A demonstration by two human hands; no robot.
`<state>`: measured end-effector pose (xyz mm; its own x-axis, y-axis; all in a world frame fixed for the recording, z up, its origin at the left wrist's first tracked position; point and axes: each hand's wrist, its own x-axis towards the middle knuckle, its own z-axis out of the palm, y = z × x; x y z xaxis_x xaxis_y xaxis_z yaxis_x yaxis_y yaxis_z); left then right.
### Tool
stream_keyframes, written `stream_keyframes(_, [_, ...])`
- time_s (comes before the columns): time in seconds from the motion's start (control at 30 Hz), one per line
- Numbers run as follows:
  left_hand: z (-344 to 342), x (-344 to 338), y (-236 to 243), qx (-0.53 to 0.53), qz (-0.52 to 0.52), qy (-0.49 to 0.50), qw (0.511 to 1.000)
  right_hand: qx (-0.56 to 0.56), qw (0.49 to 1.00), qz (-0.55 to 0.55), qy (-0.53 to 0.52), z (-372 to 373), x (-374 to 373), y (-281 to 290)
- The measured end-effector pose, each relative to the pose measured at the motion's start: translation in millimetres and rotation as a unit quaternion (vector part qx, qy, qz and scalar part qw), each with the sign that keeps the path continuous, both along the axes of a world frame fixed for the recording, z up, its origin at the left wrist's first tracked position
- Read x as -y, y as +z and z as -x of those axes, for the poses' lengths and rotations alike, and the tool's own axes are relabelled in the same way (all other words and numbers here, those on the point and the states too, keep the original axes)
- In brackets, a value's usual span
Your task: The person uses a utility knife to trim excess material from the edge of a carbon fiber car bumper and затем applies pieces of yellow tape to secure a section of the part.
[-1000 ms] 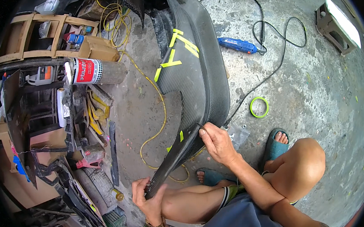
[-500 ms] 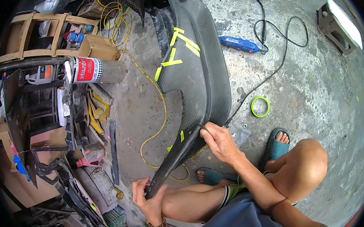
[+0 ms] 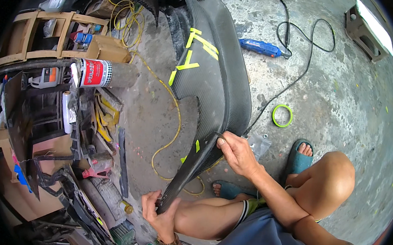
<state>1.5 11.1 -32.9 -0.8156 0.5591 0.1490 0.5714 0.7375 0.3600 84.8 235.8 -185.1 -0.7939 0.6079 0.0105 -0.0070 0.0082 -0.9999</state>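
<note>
A long, curved carbon-fibre panel (image 3: pixel 210 85), dark with a woven look, runs from the top of the view down toward my knees. Strips of yellow-green tape (image 3: pixel 204 47) stick to its upper face, with smaller bits lower down. Its narrow lower end is gripped by my left hand (image 3: pixel 160 211), fingers on one side and thumb on the other. My right hand (image 3: pixel 237 153) is closed at the panel's right edge, pinching a thin dark piece (image 3: pixel 219 134) whose tip pokes out over the surface. Its kind is mostly hidden by the fingers.
Right of the panel lie a blue rotary tool (image 3: pixel 262 48) with a black cord, a green tape roll (image 3: pixel 282 115) and a clear plastic bag (image 3: pixel 259 145). A yellow hose (image 3: pixel 177 114) winds over the floor. Left are a can (image 3: pixel 95 73) and a wooden rack (image 3: pixel 25 35). A stool (image 3: pixel 366 34) stands upper right.
The view has shifted very slightly. Both hands keep their places on the panel, with hardly any movement visible.
</note>
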Motion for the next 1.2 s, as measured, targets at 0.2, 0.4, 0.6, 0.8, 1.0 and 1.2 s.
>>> stream_keyframes(0.2, [0, -1, 2, 0.000, 0.002, 0.004, 1.000, 0.010, 0.999, 0.015, 0.026, -1, -4, 3])
stream_keyframes(0.4, [1, 1, -1, 0.001, -0.001, -0.002, 1.000, 0.014, 0.998, 0.050, 0.035, -2, -5, 2])
stream_keyframes(0.6, [3, 2, -2, -0.007, 0.008, -0.009, 1.000, 0.006, 0.995, 0.088, 0.053, -1, -8, 2])
stream_keyframes(0.8, [2, 1, -2, -0.004, 0.009, -0.009, 1.000, -0.014, 0.999, 0.022, 0.036, -1, -8, 0])
stream_keyframes(1.0, [2, -1, -1, 0.003, 0.006, 0.011, 1.000, 0.000, 0.976, 0.209, 0.056, -2, -8, 4])
stream_keyframes(1.2, [1, 0, -3, 0.000, 0.002, 0.016, 1.000, -0.035, 0.940, 0.335, 0.045, -6, 1, -7])
